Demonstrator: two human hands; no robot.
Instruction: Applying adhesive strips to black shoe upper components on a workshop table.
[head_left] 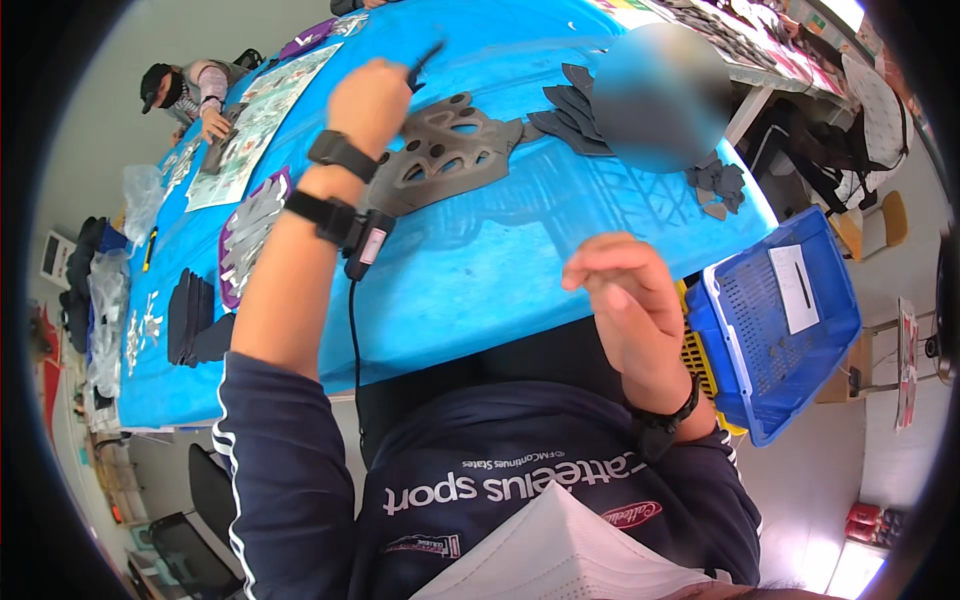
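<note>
Hands [369,108] [632,300] apart, left farther forward

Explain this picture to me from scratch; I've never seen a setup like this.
There is no robot here, just a person's own two hands. The single picture comes from a wide camera worn on the head, looking down, which is why straight edges bend.

The left hand reaches over the table, which is blue on top, and seems to hold a thin dark thing, too unclear to name. Black straps circle that wrist. The right hand is loosely open, apparently holding nothing.

On the table lie a grey piece with cut-out holes, darker pieces and a purple tray of grey strips. Another person works at the far left.
</note>
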